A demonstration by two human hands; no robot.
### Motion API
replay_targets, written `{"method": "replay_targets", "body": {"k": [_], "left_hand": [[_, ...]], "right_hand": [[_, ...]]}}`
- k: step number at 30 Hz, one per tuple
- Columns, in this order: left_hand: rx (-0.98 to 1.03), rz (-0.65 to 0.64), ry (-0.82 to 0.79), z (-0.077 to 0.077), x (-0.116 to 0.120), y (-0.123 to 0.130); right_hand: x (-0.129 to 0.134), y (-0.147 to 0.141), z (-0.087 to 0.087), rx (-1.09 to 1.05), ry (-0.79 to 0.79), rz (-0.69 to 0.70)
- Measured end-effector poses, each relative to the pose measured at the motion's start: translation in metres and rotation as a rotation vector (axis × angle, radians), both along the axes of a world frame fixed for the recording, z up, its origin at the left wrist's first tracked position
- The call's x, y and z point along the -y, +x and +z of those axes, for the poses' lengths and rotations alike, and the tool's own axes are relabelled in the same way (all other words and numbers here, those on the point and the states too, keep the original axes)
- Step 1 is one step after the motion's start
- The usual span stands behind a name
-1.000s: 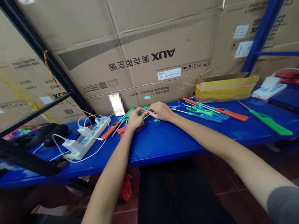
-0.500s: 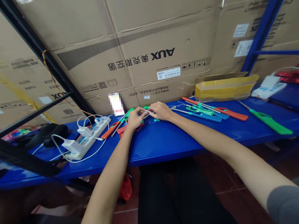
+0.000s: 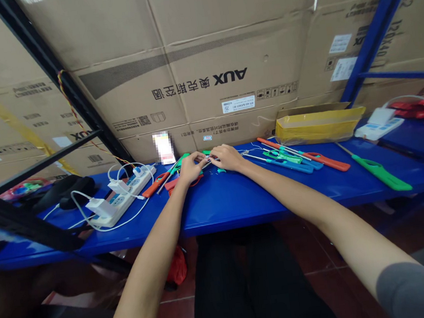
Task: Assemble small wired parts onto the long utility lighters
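While the left hand point(image 3: 191, 168) and right hand point(image 3: 227, 158) nearly meet over the table point(image 3: 232, 202), a small part point(image 3: 208, 158) sits between their fingertips, grip unclear. This seems delicate handling, calling next for steadiness.

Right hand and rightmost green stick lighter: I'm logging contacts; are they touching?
Apart: the head view shows blue tabletop between the right hand and the rightmost green stick lighter.

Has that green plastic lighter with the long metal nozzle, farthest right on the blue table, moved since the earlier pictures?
No. The green plastic lighter keeps its place relative to the yellow-fronted cardboard box; both only shift slightly together with the camera view.
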State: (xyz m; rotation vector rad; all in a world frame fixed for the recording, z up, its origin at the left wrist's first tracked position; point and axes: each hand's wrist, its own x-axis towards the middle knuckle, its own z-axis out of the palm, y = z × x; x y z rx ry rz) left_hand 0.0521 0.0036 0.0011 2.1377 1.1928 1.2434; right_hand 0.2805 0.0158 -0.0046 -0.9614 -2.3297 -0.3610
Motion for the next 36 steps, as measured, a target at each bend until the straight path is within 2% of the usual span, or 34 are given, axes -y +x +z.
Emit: {"method": "replay_targets", "body": {"k": [20,36], "left_hand": [[0.018,0.017,-0.018,0.0034,0.0036,0.0024],[0.066,-0.026,-0.042,0.0007,-0.0008,-0.0008]], "right_hand": [[-0.0016,0.0013,-0.0024,-0.037,0.033,0.031],[0.0022,-0.0023,-0.0056,-0.021,0.059,0.038]]}}
